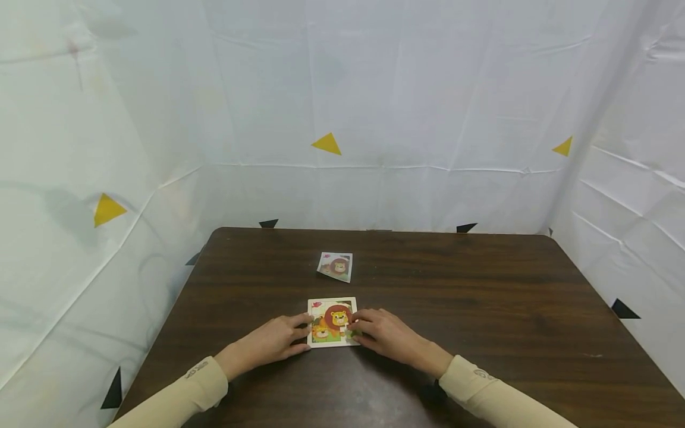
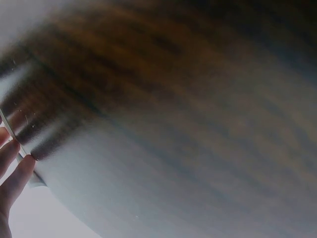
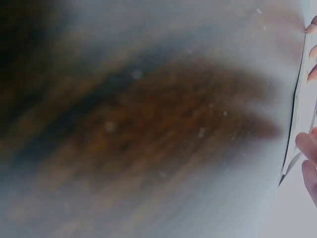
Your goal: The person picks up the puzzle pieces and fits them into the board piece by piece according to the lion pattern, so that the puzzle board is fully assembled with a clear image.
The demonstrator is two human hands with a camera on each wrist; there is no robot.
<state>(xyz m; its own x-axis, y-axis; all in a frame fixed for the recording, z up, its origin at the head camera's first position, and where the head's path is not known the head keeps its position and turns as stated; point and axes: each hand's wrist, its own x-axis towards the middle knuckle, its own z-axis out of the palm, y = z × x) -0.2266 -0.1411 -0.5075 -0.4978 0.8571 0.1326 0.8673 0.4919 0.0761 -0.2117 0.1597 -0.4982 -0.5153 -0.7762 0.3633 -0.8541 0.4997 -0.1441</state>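
A small lion jigsaw puzzle [image 1: 323,343] in a pale tray lies flat on the table. A light gap shows in its lower right, beside a green puzzle piece [image 1: 350,334]. My right hand [image 1: 387,337] reaches over the tray's right edge, with the thumb and fingertips bent round that piece and pinching it. With its fingers fairly straight, my left hand [image 1: 275,340] touches the tray's left edge. In the left wrist view, fingertips [image 2: 27,161] rest along the tray's edge. The right wrist view shows only fingers [image 3: 308,146] near the tray's side; the piece is hidden there.
Behind the tray lies a small picture card [image 1: 335,267] with the same lion, one corner curling up. The dark wooden table [image 1: 471,285] has white sheeting [image 1: 385,107] round its back and sides, marked with yellow and black triangles.
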